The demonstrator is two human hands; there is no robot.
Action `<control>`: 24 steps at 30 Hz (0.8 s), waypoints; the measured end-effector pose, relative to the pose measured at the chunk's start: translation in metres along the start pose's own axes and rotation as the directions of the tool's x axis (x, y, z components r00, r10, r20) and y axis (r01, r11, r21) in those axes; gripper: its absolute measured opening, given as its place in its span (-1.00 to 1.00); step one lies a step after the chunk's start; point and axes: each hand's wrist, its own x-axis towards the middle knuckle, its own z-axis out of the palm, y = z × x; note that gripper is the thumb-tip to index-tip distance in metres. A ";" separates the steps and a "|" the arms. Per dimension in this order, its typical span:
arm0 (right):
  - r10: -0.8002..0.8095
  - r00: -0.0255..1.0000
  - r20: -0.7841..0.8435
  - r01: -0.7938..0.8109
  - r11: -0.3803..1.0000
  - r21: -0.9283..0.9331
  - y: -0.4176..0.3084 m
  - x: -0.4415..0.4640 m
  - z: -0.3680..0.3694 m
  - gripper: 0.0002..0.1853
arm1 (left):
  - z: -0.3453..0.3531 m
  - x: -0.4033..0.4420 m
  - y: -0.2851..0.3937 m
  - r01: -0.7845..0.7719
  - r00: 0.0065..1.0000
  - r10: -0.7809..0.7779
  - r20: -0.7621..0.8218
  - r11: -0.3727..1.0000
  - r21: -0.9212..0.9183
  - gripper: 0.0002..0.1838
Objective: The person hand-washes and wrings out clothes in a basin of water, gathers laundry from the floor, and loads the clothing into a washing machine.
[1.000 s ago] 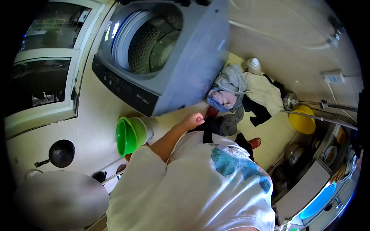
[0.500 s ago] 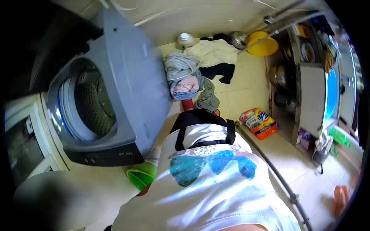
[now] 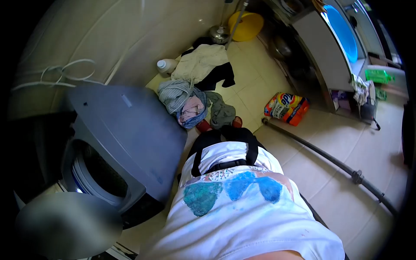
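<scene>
Neither my left hand nor my right hand shows now; my white shirt with blue and green patches fills the lower middle. Before my feet lies a pile of clothes: a striped grey garment (image 3: pixel 174 95), a pink cloth (image 3: pixel 191 108), a dark grey-green cloth (image 3: pixel 222 110), a cream garment (image 3: pixel 200 63) and a black one (image 3: pixel 219 77). To the left stands a grey washing machine (image 3: pixel 134 130) with its round opening (image 3: pixel 102 173) uncovered. A white bottle (image 3: pixel 166 66) lies against the wall beside the clothes.
An orange Tide bag (image 3: pixel 286 108) lies on the floor at the right, near a long metal pole (image 3: pixel 320 154). A yellow basin (image 3: pixel 246 26) is at the back. Along the right side are a cabinet (image 3: pixel 323 56), a blue basin (image 3: pixel 342 32) and a green bottle (image 3: pixel 378 76).
The view has turned rightward, bringing in the Tide bag and pole. One hand, closed near my waist a second ago, has left view, as has the green bucket. The clothes look unmoved.
</scene>
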 end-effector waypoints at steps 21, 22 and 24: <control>-0.192 0.951 0.242 0.221 0.970 -0.096 -0.133 0.136 0.004 -0.59 | 0.047 -0.128 0.061 0.012 0.996 -0.037 -0.076 0.951 -0.308 -0.78; -0.197 0.947 0.254 0.227 0.970 -0.092 -0.140 0.143 0.017 -0.59 | 0.055 -0.110 0.072 -0.028 0.994 0.000 -0.110 0.966 -0.256 -0.79; -0.358 0.902 0.242 0.412 0.879 -0.238 -0.147 0.163 0.043 -0.57 | 0.077 -0.065 0.100 -0.145 0.974 0.125 -0.188 0.985 -0.093 -0.80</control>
